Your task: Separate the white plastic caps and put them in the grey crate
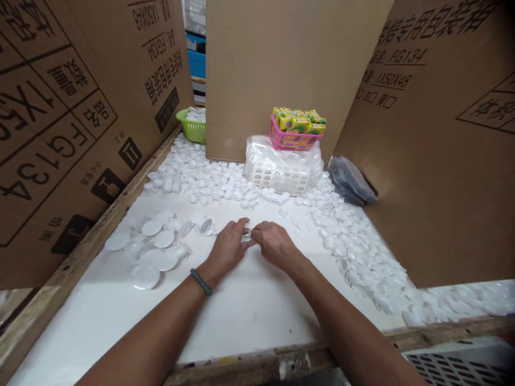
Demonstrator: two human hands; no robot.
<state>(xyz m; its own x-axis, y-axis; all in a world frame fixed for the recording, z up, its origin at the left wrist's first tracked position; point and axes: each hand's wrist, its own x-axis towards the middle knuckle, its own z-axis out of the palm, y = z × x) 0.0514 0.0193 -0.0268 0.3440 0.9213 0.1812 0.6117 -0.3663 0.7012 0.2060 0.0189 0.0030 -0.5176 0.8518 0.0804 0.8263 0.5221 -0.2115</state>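
Note:
My left hand (229,244), with a green bead bracelet at the wrist, and my right hand (277,244) meet over the middle of the white tabletop (233,305). Pinched between their fingertips is a small white piece (249,234); the fingers hide most of it, so its exact kind does not show. To the left lie loose small white saucers (152,228) and cup-like pieces (185,229), some overlapping. A few flat white discs (300,225) rest just beyond my right hand.
Heaped small white cups (209,179) line the back, and more white pieces (354,252) run along the right. A plastic-wrapped pack (281,174) carries a pink basket (295,142) of yellow boxes. Cardboard walls (281,69) enclose three sides. A green basket (193,128) stands back left.

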